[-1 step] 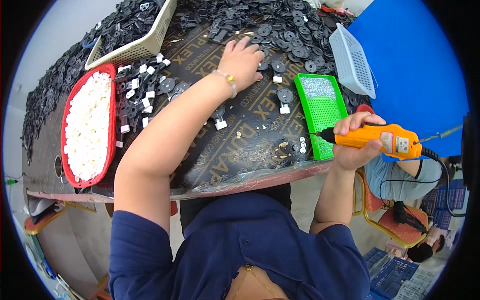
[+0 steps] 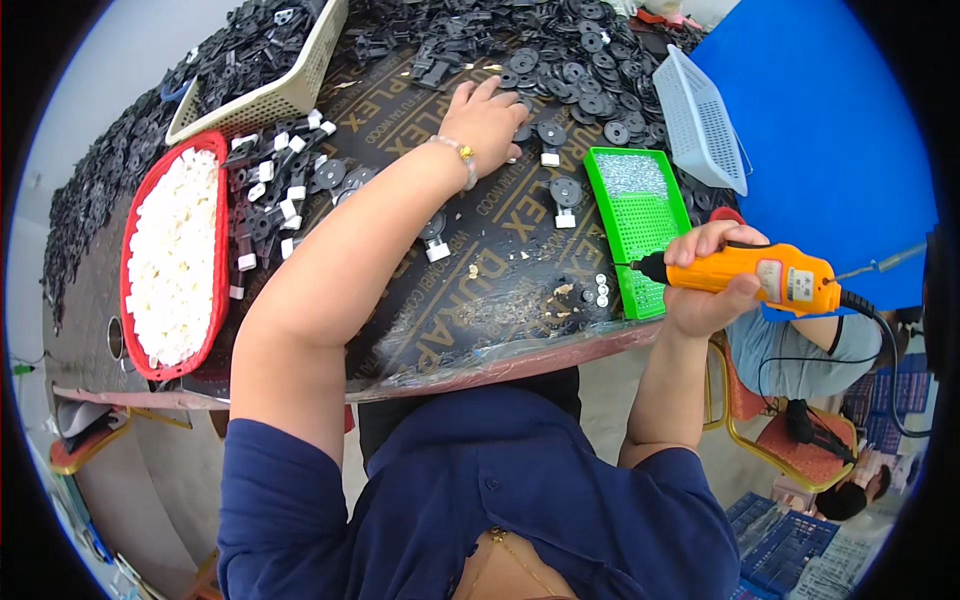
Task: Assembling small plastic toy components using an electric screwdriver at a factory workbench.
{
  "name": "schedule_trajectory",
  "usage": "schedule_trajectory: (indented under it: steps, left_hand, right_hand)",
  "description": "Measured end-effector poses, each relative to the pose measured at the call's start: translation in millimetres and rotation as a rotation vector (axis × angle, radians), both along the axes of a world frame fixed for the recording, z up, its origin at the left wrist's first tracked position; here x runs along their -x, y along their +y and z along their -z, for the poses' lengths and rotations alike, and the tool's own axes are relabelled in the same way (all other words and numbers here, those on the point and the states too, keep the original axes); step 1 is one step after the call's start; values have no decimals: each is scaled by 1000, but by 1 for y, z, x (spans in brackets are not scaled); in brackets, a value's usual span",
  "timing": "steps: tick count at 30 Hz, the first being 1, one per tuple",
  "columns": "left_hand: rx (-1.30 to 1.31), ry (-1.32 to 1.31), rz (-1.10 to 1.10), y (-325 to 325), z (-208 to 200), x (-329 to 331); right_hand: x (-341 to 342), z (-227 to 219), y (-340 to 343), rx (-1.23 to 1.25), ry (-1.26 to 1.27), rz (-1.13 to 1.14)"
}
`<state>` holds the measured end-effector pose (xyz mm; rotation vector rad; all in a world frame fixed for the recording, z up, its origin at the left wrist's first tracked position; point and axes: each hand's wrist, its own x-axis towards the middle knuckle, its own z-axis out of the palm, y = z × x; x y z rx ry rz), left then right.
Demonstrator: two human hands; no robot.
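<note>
My right hand (image 2: pixel 705 285) is wrapped round an orange electric screwdriver (image 2: pixel 745 275). Its dark tip points left across the near part of a green tray (image 2: pixel 594 190), which holds many small silvery screws (image 2: pixel 632 175). At the far middle of the table, my left hand (image 2: pixel 482 125) reaches over the edge of a pile of black discs (image 2: pixel 575 72), fingers spread; what lies under the palm is hidden. Just right of it, a black disc with a white block (image 2: pixel 550 140) lies on the table. Another such disc (image 2: pixel 566 195) sits nearer, and a third (image 2: pixel 434 235) is partly behind my left forearm.
A red basket (image 2: pixel 220 270) of small white blocks stands left, beside black parts with white ends (image 2: pixel 285 200). Behind are a cream basket (image 2: pixel 290 100) and heaped black parts (image 2: pixel 250 45). A pale blue basket (image 2: pixel 705 125) stands right. Several white pieces (image 2: pixel 602 290) lie near the front edge. Another person (image 2: pixel 850 355) sits right.
</note>
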<state>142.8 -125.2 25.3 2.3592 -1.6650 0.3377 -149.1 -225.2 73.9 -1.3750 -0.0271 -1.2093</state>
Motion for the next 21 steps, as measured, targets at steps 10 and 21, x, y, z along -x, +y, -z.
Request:
schedule_trajectory:
  steps: [10,21]
  left_hand:
    - [49,230,160,31,-28,60]
    - [-1,313,140,129,-24,154]
  right_hand:
    - [4,27,-54,-60,99,169]
    - [-4,43,-66,-66,130,145]
